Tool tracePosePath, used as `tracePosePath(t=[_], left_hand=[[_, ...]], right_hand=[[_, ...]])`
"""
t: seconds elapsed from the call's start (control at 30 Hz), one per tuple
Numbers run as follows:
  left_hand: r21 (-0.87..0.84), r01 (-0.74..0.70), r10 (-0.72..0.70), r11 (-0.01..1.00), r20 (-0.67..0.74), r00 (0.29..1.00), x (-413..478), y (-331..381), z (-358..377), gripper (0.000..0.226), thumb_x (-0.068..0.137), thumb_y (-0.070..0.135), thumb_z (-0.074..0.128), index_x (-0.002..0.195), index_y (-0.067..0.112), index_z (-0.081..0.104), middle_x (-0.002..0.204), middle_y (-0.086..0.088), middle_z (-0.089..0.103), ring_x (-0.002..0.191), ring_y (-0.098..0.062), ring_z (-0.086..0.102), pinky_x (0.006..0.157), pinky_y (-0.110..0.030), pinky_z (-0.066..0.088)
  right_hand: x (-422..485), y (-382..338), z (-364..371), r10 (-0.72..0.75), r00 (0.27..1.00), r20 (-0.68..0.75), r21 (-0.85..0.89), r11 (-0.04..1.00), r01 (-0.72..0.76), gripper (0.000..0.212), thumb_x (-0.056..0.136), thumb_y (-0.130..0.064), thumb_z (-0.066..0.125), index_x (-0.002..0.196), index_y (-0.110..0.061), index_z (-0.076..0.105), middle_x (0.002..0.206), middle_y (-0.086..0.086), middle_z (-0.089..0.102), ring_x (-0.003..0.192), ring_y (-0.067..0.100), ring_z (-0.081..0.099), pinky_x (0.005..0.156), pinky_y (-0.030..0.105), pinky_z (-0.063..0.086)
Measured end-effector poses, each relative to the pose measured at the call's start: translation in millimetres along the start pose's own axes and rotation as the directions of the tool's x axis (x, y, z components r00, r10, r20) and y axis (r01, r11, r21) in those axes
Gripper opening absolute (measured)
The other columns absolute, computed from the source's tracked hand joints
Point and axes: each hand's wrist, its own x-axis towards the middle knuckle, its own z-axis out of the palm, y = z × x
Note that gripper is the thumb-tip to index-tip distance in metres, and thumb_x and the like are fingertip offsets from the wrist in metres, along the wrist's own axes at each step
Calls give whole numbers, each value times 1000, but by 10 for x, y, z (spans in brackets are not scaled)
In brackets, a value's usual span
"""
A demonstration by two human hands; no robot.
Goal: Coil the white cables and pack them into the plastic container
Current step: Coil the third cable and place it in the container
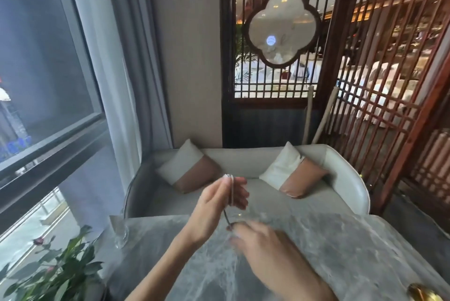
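Grey marble counter (341, 252) in front of a pale sofa (243, 159) and a wooden lattice screen (389, 81). Left grip (219, 205) is raised above the counter, grasping a small coil of white cable (232, 190) seen edge-on. One strand hangs down to the blurred right grip (263, 244); can't tell whether it pinches the strand.

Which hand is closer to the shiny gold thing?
Right. The right hand is low over the table, left of the gold thing. The left hand is farther left and higher, holding the cable coil.
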Motion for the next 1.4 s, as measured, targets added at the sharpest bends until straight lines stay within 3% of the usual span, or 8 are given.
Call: tracePosePath(t=[0.1, 0.2, 0.33, 0.53, 0.83, 1.0, 1.17, 1.4], left_hand=[[143, 36, -64, 989, 198, 978, -222, -90, 71, 47, 102, 48, 37, 90, 17, 71, 85, -10, 68, 81, -25, 62, 80, -43, 45], [-54, 75, -49, 996, 376, 926, -319, 80, 180, 47, 100, 42, 42, 97, 2, 67, 83, -15, 67, 72, -27, 62, 73, -34, 49], [-60, 121, -75, 991, 500, 863, -345, 250, 216, 47, 95, 34, 42, 102, -5, 66, 71, -9, 67, 65, -26, 61, 72, -31, 46], [-136, 148, -59, 980, 510, 858, -395, 180, 188, 40, 102, 23, 32, 103, -5, 61, 64, 3, 50, 71, -27, 59, 90, -70, 36], [-211, 226, -174, 951, 236, 956, -337, 124, 368, 41, 97, 25, 46, 98, -12, 63, 64, -14, 53, 66, -29, 67, 66, -35, 56], [244, -8, 20, 970, -46, 999, -223, 60, 442, 23, 80, 33, 69, 81, 12, 78, 74, -1, 76, 69, -8, 67, 67, -18, 51], [258, 45, -73, 965, 100, 992, -148, -45, 592, 21, 96, 13, 57, 102, 9, 76, 87, -4, 78, 74, -9, 69, 69, -21, 55], [181, 200, -185, 963, -96, 978, -86, -104, 1115, 17, 96, -5, 52, 90, 0, 67, 73, -10, 74, 67, -23, 74, 60, -31, 59]], right_hand=[[73, 87, -482, -174, 960, -220, -189, 973, 133, 13, 90, -35, 57, 80, -29, 63, 76, -10, 57, 72, 14, 52, 57, 27, 42], [230, 362, -623, -160, 926, -343, 168, 959, 228, 14, 91, -24, 64, 97, -27, 77, 104, -8, 67, 95, 11, 61, 80, 21, 49], [221, 504, -361, -13, 992, -126, 717, 690, 101, 28, 98, -25, 53, 119, -21, 70, 123, -1, 70, 120, 11, 62, 96, 21, 48], [34, 524, -214, -104, 980, 172, 964, 224, -145, 38, 106, -24, 36, 131, -7, 58, 91, 23, 74, 77, 28, 72, 87, 33, 55], [22, 382, 76, 278, 959, -59, 931, 363, -48, 36, 96, -46, 55, 79, -16, 68, 60, -6, 58, 52, 5, 46, 55, 19, 45], [-114, 551, -33, 433, 898, -80, 842, 511, -171, 24, 95, -41, 57, 107, -31, 74, 88, -1, 77, 81, 12, 74, 66, 30, 61], [-280, 788, -270, 447, 861, -241, 575, 781, -245, 17, 93, -28, 59, 105, -39, 65, 89, -18, 75, 79, -1, 71, 71, 22, 57], [-402, 1322, -546, 442, 890, -114, 597, 747, -294, 17, 96, -16, 60, 103, -20, 75, 81, -5, 75, 78, 10, 70, 68, 29, 61]])
